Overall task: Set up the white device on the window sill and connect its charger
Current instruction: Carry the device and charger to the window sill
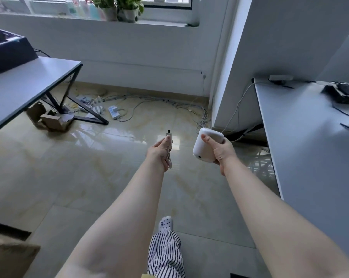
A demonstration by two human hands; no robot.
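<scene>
Both arms out in front of me, over the glossy tile floor (pixel 113 167). My right hand (pixel 221 151) is wrapped around the white device (pixel 204 145), thumb pressed on its near face, other fingers behind it; device tilted, small dark port low on its front edge. My left hand (pixel 161 149) pinches the charger plug (pixel 169 136) between thumb and fingers, dark connector tip pointing up and away, thin white cable trailing down past my wrist. Plug is just left of the device, not touching it. Window sill (pixel 161 22) is well beyond the device, up at the far wall, with potted plants (pixel 119 9) on it. Left of the device: grey desk (pixel 29 81) with a dark box (pixel 7 51), cardboard pieces (pixel 49 117) under it. Beyond the device, by the wall base: a power strip (pixel 114 112) and tangled cables (pixel 169 103). Right of the device: another grey desk (pixel 310 137). Nearer me than the device: my striped trouser leg (pixel 165 255) and spotted slipper (pixel 165 223).
</scene>
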